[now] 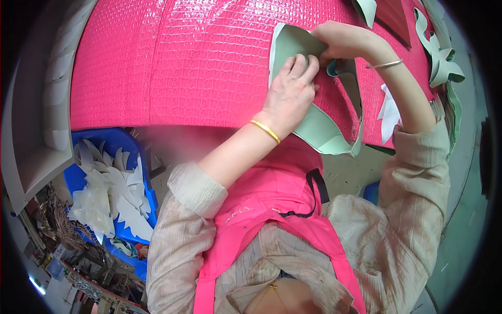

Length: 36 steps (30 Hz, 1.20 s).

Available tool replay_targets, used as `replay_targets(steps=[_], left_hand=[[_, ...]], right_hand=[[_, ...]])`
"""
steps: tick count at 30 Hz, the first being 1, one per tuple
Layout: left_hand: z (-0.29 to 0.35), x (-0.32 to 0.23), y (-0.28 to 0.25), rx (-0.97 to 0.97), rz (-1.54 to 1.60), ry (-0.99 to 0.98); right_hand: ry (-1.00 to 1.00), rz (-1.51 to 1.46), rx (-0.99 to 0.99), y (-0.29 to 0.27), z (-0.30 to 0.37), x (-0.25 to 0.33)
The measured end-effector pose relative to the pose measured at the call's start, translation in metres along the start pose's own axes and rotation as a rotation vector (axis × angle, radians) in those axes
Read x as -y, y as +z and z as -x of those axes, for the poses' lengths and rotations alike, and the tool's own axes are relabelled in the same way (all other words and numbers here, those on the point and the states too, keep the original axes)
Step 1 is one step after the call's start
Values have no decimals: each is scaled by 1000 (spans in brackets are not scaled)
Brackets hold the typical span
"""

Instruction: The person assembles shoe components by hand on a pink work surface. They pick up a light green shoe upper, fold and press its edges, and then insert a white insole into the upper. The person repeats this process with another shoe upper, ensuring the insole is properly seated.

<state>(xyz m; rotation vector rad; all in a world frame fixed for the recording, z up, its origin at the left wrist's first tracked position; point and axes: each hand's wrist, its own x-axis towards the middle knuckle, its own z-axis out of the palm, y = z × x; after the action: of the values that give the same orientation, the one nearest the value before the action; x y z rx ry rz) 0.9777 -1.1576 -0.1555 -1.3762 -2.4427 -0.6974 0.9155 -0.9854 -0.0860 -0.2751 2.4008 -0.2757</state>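
Observation:
A pale green, leather-like sheet piece with a lighter cut edge lies at the near side of the pink table. Part of it curls down over the table's front edge toward my apron. My left hand, with a yellow bangle at the wrist, has its fingers bent and pressed onto the piece. Beside it, my right hand, wearing a silver bangle, grips the piece near its right side; its fingertips are partly hidden. A darker green loop of material shows just below the right hand.
A glossy, embossed pink cover spans the table. On its right lie a white scrap and curled green strips. Below the left side stands a blue bin with pale offcuts. A beige board-like wall rises at the left.

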Motion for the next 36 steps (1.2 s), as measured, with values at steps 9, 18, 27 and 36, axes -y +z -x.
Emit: replay_targets(steps=[9, 18, 27, 36], left_hand=[[-9, -3, 0, 72, 8, 15], [-14, -1, 10, 52, -20, 52], [-27, 2, 3, 131, -4, 70], [-97, 19, -8, -39, 442, -107]], right_hand=[[103, 99, -17, -4, -2, 0], [258, -152, -9, -3, 22, -6], [104, 166, -192, 20, 57, 1], [0, 223, -611, 64, 78, 8]])
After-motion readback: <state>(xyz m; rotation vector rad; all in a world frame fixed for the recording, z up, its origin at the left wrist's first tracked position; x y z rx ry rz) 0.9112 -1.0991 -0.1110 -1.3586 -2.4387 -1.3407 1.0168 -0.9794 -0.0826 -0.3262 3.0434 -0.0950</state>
